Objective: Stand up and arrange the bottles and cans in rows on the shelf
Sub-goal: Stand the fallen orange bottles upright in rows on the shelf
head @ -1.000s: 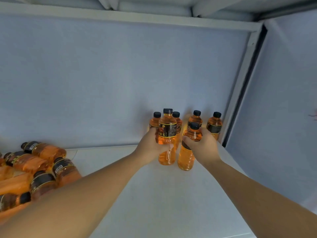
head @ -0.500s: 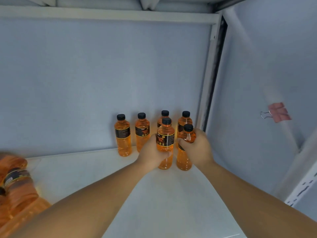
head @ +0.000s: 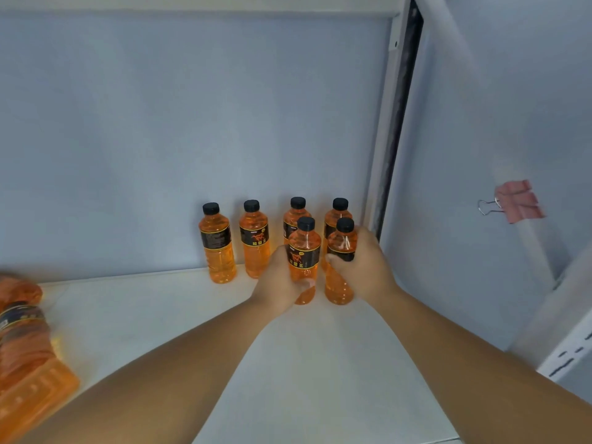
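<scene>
Several orange drink bottles with black caps stand upright in a back row [head: 217,245] along the rear wall of the white shelf [head: 179,315]. In front of that row, my left hand [head: 280,283] is shut on one upright orange bottle [head: 304,248]. My right hand [head: 365,267] is shut on a second upright bottle [head: 341,251] beside it, nearest the right wall. Both held bottles rest with their bases on or just above the shelf. More orange bottles [head: 22,334] lie on their sides at the far left edge, blurred.
The shelf's grey back wall and right side panel [head: 464,155] close in the corner. A pink binder clip [head: 515,201] hangs on the right panel. A metal upright [head: 389,129] runs down the back right corner.
The view has swung right, so the lying bottles slid to the left edge. Both hands kept their bottles and moved them right, into the corner in front of the back row.
</scene>
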The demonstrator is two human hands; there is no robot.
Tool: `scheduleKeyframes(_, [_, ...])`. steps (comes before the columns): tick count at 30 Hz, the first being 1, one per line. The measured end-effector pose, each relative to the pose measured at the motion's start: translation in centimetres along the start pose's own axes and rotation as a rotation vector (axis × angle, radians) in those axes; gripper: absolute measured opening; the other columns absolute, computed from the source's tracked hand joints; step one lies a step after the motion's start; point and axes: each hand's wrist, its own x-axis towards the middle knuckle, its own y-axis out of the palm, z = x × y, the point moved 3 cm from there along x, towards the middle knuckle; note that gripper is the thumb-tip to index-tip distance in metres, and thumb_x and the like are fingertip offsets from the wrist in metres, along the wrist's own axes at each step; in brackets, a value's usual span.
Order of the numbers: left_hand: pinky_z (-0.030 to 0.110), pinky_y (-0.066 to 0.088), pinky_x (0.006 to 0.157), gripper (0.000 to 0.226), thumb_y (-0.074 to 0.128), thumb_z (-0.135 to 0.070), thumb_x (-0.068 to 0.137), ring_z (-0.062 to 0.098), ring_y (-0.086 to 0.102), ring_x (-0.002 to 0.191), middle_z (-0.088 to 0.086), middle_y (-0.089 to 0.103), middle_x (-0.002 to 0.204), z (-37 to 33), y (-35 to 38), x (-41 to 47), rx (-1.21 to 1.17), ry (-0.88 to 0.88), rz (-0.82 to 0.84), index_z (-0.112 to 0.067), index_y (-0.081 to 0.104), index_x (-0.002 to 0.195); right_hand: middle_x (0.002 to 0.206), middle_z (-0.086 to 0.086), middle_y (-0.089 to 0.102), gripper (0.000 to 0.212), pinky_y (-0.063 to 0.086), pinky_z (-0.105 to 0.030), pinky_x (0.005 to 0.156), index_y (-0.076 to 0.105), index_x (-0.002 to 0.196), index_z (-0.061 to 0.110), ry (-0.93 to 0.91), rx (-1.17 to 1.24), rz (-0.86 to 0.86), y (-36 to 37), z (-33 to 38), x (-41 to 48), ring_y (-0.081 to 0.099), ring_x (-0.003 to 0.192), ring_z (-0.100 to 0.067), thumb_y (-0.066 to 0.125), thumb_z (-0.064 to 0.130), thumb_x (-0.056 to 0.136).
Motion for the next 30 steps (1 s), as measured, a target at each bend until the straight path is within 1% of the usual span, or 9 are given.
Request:
scheduleKeyframes(6, [0.033,0.046,0.105,0.077,0.083,-0.03,0.08,0.021,0.055,0.128,-0.001,0.056,0.138,-0.1,0.5,0.6,0.053,-0.011,0.024,-0.021,0.04,0.143,0.145,-0.001,0.049,0.084,0.051,-0.047,0.102,0.031,0.15,0.023,0.115,0.004,0.057,0.3,-0.6,-1.0,0.055,0.127,-0.025,0.08,0.038,0.083])
scheduleKeyframes(8, [0.038,0.046,0.107,0.08,0.085,-0.03,0.078,0.022,0.054,0.129,0.0,0.055,0.14,-0.2,0.2,0.6,0.059,-0.011,0.043,-0.02,0.039,0.144,0.146,-0.004,0.046,0.088,0.049,-0.048,0.103,0.032,0.149,0.019,0.123,-0.044,-0.012,-0.1,-0.4,-1.6,0.049,0.131,-0.026,0.081,0.042,0.08])
scheduleKeyframes(11, [0.041,0.048,0.106,0.082,0.086,-0.033,0.076,0.022,0.054,0.128,0.001,0.055,0.139,-0.1,-0.6,0.4,0.066,-0.037,0.061,-0.02,0.042,0.143,0.123,-0.003,0.049,0.067,0.049,-0.042,0.098,0.047,0.128,0.015,-0.002,-0.146,-0.203,-1.4,0.7,-2.7,0.045,0.119,-0.022,0.081,0.042,0.077])
scheduleKeyframes(13, [0.035,0.049,0.097,0.075,0.084,-0.036,0.078,0.02,0.055,0.123,0.0,0.058,0.135,0.3,-1.3,0.0,0.09,-0.052,0.068,-0.019,0.045,0.139,0.113,0.003,0.047,0.052,0.048,-0.035,0.091,0.05,0.118,0.017,-0.14,-0.157,-0.225,-1.9,1.7,-3.6,0.045,0.111,-0.018,0.078,0.039,0.08])
scheduleKeyframes(16, [0.028,0.042,0.09,0.071,0.08,-0.043,0.082,0.017,0.054,0.119,0.002,0.057,0.135,0.8,-2.9,-1.0,0.175,-0.054,0.075,-0.017,0.049,0.14,0.111,0.003,0.05,0.042,0.045,-0.029,0.083,0.054,0.116,0.017,-0.338,-0.182,-0.119,-1.3,3.8,-4.6,0.046,0.106,-0.015,0.072,0.037,0.084])
scheduleKeyframes(21, [0.038,0.046,0.103,0.053,0.076,-0.043,0.086,0.02,0.056,0.12,0.001,0.059,0.13,2.4,-7.6,-3.3,0.273,-0.054,0.142,-0.018,0.06,0.13,0.113,0.002,0.054,0.042,0.044,-0.029,0.078,0.058,0.121,0.017,-0.49,-0.215,0.138,2.6,7.4,-5.5,0.052,0.105,-0.017,0.066,0.041,0.088])
scheduleKeyframes(24, [0.034,0.045,0.103,0.041,0.078,-0.039,0.085,0.017,0.058,0.116,-0.003,0.06,0.124,4.2,-11.6,-5.4,0.277,-0.118,0.073,-0.021,0.066,0.119,0.125,0.003,0.054,0.049,0.049,-0.031,0.086,0.053,0.132,0.021,-0.482,-0.223,0.301,5.9,9.1,-5.7,0.052,0.114,-0.017,0.063,0.046,0.092])
scheduleKeyframes(27, [0.027,0.044,0.097,0.045,0.079,-0.046,0.082,0.01,0.056,0.11,-0.01,0.054,0.116,6.8,-15.9,-9.1,0.301,-0.26,-0.02,-0.025,0.064,0.119,0.131,0.002,0.055,0.056,0.052,-0.035,0.092,0.051,0.138,0.022,-0.475,-0.218,0.403,9.4,11.2,-6.5,0.055,0.115,-0.018,0.063,0.051,0.091])
scheduleKeyframes(30, [0.023,0.044,0.094,0.045,0.079,-0.046,0.082,0.012,0.059,0.108,-0.005,0.058,0.117,9.3,-20.2,-12.6,0.295,-0.378,-0.108,-0.023,0.066,0.118,0.136,0.001,0.055,0.06,0.05,-0.034,0.096,0.051,0.139,0.023,-0.535,-0.236,0.518,13.3,13.8,-8.3,0.055,0.118,-0.018,0.064,0.054,0.09])
